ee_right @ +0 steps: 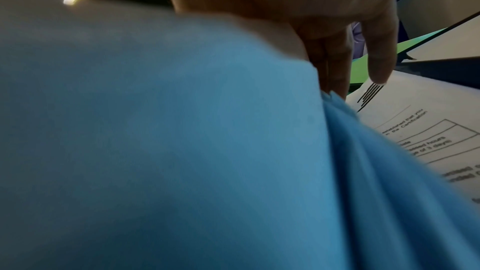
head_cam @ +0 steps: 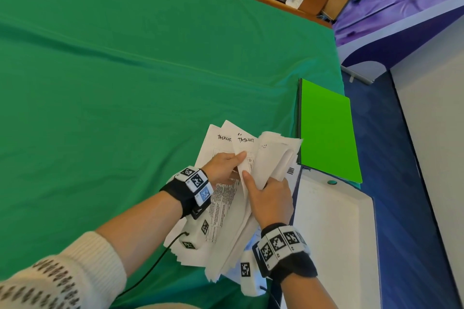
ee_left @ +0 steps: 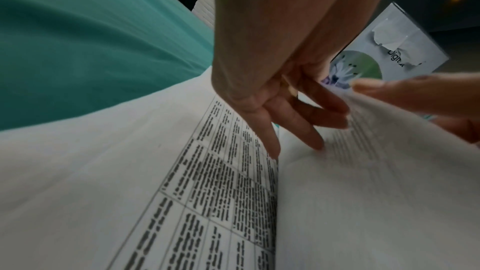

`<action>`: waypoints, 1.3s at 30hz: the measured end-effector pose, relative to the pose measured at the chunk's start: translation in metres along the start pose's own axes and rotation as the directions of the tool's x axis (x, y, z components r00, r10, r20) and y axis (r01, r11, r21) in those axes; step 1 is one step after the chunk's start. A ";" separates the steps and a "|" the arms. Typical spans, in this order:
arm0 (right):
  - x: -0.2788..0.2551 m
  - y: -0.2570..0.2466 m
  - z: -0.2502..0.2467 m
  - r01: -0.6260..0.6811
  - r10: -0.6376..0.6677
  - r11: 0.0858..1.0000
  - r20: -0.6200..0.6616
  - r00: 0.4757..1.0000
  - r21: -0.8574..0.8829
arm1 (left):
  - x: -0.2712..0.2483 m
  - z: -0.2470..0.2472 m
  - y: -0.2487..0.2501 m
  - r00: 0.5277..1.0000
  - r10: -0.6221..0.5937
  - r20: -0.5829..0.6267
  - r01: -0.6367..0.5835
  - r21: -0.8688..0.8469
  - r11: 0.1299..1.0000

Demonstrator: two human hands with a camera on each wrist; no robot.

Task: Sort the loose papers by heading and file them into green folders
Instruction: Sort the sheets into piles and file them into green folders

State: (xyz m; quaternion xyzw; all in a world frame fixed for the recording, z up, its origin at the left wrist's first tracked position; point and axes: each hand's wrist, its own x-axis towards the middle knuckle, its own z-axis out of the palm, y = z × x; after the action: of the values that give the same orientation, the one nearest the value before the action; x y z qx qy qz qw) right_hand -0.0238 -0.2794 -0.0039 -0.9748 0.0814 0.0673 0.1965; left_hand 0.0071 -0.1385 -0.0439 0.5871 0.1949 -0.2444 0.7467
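A fanned stack of loose papers (head_cam: 226,211) lies on the green cloth near its right edge. Two upper sheets show the handwritten heading "TASKLIST". My left hand (head_cam: 234,164) pinches one of these sheets, thumb on top. Its fingers (ee_left: 298,126) reach down between printed table pages (ee_left: 221,182). My right hand (head_cam: 266,190) grips a bunch of sheets curled back towards the right, index finger lying along them. In the right wrist view that bunch (ee_right: 182,141) fills the frame, bluish and blurred, beside the right hand (ee_right: 337,52) and a printed form (ee_right: 428,130). A bright green folder (head_cam: 326,130) lies shut just right of the papers.
The green cloth (head_cam: 125,83) stretches far left and back. A white desk surface (head_cam: 334,233) with a small green button (head_cam: 332,182) lies under the right wrist. Blue floor (head_cam: 401,183) runs along the right. A flower-printed card (ee_left: 376,59) shows behind the left fingers.
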 end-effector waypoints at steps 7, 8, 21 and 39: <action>0.002 0.007 0.002 0.030 -0.026 0.997 -0.055 0.998 0.072 | 0.010 -0.019 0.001 0.883 0.257 -0.392 -0.078 0.418 0.905; 0.002 0.007 0.003 0.039 -0.032 0.993 -0.069 0.997 0.110 | 0.006 -0.021 0.002 0.803 0.395 -0.446 -0.078 0.578 0.812; -0.013 -0.035 -0.026 0.205 -0.204 0.761 -0.072 0.976 0.615 | -0.038 -0.014 0.008 1.000 0.000 0.004 0.000 0.063 0.998; -0.048 -0.050 -0.098 0.348 -0.372 0.916 -0.097 0.923 -0.200 | -0.003 -0.044 -0.016 0.913 0.278 -0.300 -0.014 0.656 0.755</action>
State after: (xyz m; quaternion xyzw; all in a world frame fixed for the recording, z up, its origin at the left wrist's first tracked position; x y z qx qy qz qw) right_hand -0.0514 -0.2663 0.1119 -0.9890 -0.0931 -0.0283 0.1113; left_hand -0.0045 -0.0985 -0.0650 0.8555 0.1927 -0.1177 0.4659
